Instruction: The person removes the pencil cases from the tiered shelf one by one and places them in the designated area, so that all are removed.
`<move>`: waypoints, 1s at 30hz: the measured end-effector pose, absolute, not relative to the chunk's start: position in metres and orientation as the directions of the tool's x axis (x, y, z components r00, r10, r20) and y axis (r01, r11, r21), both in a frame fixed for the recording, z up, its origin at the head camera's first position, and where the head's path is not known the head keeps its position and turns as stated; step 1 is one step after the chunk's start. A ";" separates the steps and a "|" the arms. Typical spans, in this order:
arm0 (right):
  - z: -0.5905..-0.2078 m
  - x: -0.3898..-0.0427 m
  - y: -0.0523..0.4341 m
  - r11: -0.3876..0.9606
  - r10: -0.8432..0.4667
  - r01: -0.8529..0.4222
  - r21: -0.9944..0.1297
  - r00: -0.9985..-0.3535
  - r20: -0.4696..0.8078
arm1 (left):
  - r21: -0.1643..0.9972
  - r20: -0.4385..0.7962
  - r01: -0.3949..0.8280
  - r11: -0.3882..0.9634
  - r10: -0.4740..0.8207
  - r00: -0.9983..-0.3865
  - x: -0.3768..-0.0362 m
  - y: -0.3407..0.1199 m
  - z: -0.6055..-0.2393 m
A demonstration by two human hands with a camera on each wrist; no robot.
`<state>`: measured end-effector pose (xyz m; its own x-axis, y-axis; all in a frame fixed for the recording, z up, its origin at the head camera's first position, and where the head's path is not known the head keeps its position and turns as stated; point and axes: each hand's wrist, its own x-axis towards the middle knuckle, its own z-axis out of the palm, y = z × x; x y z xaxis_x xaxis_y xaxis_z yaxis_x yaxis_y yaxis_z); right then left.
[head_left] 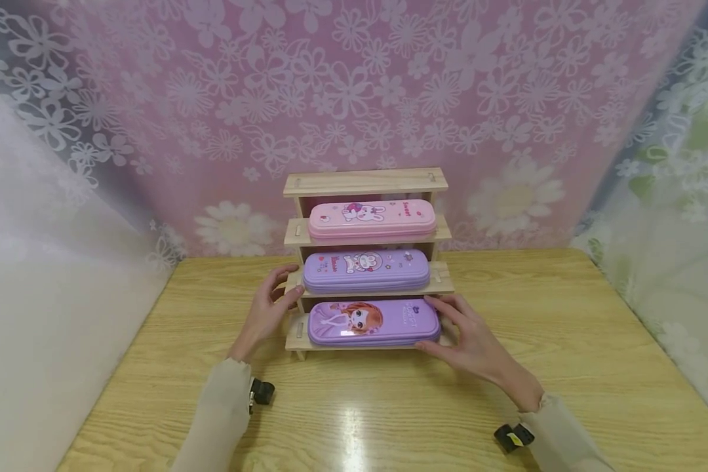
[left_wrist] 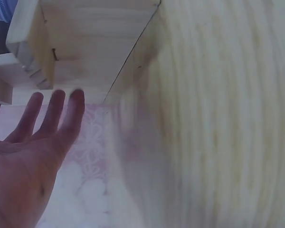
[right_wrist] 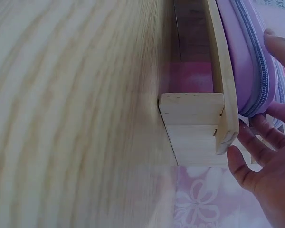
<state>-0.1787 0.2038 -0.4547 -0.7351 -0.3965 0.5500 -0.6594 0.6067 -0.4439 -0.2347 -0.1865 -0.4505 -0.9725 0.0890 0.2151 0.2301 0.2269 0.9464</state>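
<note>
A stepped wooden rack (head_left: 366, 181) stands at the back middle of the table. It carries a pink pencil case (head_left: 372, 219) on the top step, a lilac one (head_left: 366, 269) in the middle and a purple case with a girl picture (head_left: 373, 321) on the lowest step. My left hand (head_left: 280, 292) is at the rack's left end, palm open and fingers straight (left_wrist: 52, 111), close to the wood (left_wrist: 85, 42); contact cannot be told. My right hand (head_left: 448, 324) touches the right end of the purple case (right_wrist: 247, 57), fingers (right_wrist: 270, 130) on its end by the shelf end (right_wrist: 194, 123).
The light wooden table (head_left: 566, 341) runs wide on both sides of the rack and in front of it. A pink flowered cloth (head_left: 354, 85) hangs right behind the rack, with pale curtains at left and right. Small black wrist cameras (head_left: 262, 391) sit on both sleeves.
</note>
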 end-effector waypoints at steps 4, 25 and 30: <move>-0.454 -0.180 0.204 0.614 -0.386 -0.630 -0.475 -0.765 0.516 | 0.970 0.185 0.196 0.143 0.088 -0.979 -0.239 -0.184 -0.456; -0.448 -0.177 0.208 0.523 -0.368 -0.462 -0.716 -0.880 0.300 | 0.986 0.148 0.157 0.049 0.146 -0.978 -0.244 -0.195 -0.459; -0.444 -0.176 0.217 0.481 -0.410 -0.455 -0.750 -0.872 0.266 | 0.986 0.144 0.154 0.058 0.152 -0.978 -0.242 -0.193 -0.457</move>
